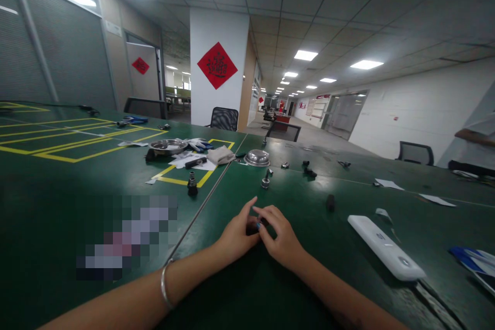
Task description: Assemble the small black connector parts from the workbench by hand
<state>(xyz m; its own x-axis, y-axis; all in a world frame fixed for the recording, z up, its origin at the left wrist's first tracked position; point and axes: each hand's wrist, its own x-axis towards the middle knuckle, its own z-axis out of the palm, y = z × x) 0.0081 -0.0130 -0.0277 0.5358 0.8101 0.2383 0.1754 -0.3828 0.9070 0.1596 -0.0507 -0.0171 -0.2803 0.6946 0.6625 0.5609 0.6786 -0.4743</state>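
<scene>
Close together at the middle of the green table (216,289), my left hand (238,232) and my right hand (280,234) meet at the fingertips. The fingers of both are bent inward, and the left index finger points up. A small blue spot shows between the fingers; whether it is a nail or a tiny thing held there I cannot tell. A silver bangle (164,286) circles my left wrist. Just beyond the hands stands a small metal fitting with a stem (265,181). Left of it, a black and silver fitting (192,184) stands upright.
Farther back are a metal dish (168,146), a shiny domed lid (257,158), a beige cloth (221,155) and black fittings (309,170). A white power strip (382,245) lies at right. A pixelated patch covers something at left. Another person's arm (475,136) shows far right.
</scene>
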